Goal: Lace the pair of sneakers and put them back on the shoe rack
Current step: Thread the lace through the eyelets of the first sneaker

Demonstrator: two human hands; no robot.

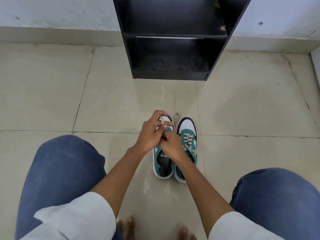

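Tension matters here: left hand (152,134) holds the flat cream lace (162,120) looped over a finger, right hand (170,144) pinches it, above the green-and-white left sneaker (162,163), touching the laced right sneaker (187,135), near the black wooden shoe rack (173,37).

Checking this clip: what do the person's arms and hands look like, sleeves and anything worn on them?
Both arms are bare from the elbow down. White sleeves are pushed up: the left sleeve bunched in loose folds, the right sleeve smoother. No watch, rings or gloves show on the left hand or right hand. Blue jeans cover both knees.
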